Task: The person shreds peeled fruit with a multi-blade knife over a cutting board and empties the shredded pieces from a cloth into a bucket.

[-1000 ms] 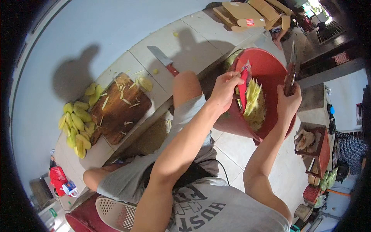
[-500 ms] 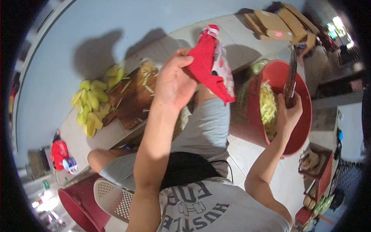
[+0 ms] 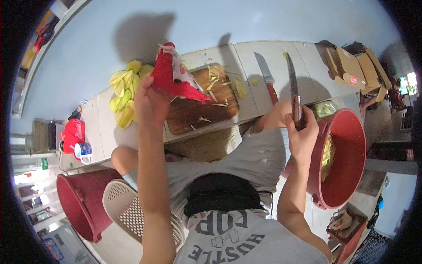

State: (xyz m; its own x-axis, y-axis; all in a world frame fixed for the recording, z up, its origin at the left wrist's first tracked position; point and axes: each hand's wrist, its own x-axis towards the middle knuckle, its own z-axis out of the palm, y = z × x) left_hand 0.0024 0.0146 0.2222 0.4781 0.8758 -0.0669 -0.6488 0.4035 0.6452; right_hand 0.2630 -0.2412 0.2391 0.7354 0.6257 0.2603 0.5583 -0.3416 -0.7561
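Note:
My left hand (image 3: 153,102) is closed on a red and white cloth (image 3: 169,77), held up above the left part of a wooden cutting board (image 3: 198,112). Thin pale strips lie scattered on the board. In my right hand (image 3: 303,130) is a long knife (image 3: 293,83), gripped by its handle with the blade pointing away from me. A second knife (image 3: 265,72) with a red handle lies on the tiled counter (image 3: 246,50). Peeled yellow-green fruits (image 3: 125,92) are piled left of the board.
A red tub (image 3: 347,163) with shredded strips stands at the right, a green bag (image 3: 324,108) beside it. Cardboard boxes (image 3: 351,68) sit at the back right. At left are a mug (image 3: 82,151), another red tub (image 3: 85,202) and a perforated white basket (image 3: 127,209).
The view has turned, bringing more of the counter and the second knife into sight. My left hand with the cloth and my right hand with the knife have both shifted left in the picture.

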